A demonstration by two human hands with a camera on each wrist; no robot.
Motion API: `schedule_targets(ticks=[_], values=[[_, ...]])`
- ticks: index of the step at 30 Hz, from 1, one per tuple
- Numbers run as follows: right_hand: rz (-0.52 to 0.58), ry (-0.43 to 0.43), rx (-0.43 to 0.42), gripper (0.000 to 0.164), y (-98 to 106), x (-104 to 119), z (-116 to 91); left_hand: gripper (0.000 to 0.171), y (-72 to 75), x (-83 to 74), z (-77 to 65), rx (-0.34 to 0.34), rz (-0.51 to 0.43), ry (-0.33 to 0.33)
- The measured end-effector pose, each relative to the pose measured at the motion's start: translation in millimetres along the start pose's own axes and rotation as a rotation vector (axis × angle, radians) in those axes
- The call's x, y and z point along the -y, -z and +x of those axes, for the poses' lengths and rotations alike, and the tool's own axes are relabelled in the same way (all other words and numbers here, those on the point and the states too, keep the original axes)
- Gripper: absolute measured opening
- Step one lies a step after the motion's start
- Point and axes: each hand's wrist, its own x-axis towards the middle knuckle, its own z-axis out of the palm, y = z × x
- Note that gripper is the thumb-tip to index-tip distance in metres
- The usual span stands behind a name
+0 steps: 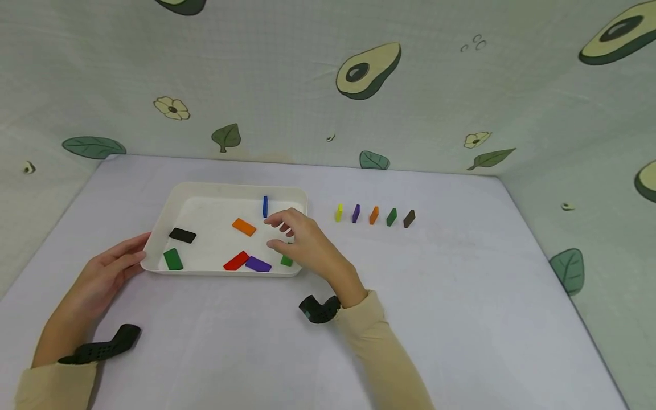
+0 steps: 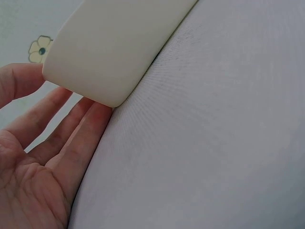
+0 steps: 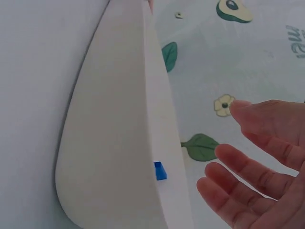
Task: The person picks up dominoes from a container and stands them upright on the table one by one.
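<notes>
A white tray (image 1: pixel 210 267) lies on the table with coloured blocks in it. My left hand (image 1: pixel 110 270) rests its extended fingers against the tray's left end; the left wrist view shows fingertips right at the outer wall (image 2: pixel 95 62). Over the tray's right end hovers my right hand (image 1: pixel 304 239), thumb and fingers apart, nothing between them. Just beyond its fingertips a blue block (image 1: pixel 265 206) stands on edge. An orange block (image 1: pixel 244 227) lies flat to the left. Beneath the right hand, a light green block (image 1: pixel 286 260) is partly hidden.
Black (image 1: pixel 182 235), dark green (image 1: pixel 173 259), red (image 1: pixel 236 261) and purple (image 1: pixel 258 264) blocks lie in the tray. Right of it stands a spaced row: yellow (image 1: pixel 339 212), purple (image 1: pixel 356 213), orange (image 1: pixel 374 215), green (image 1: pixel 392 217) and dark brown (image 1: pixel 409 218). A patterned cloth (image 1: pixel 287 74) hangs behind.
</notes>
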Motion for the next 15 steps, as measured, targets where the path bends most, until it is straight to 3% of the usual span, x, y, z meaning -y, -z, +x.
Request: schedule_targets(ticks=[15], values=[[0.074, -0.009, 0.019, 0.047, -26.7, -7.8, 11.1, 0.039, 0.7, -0.6, -0.9, -0.009, 0.015, 0.014]])
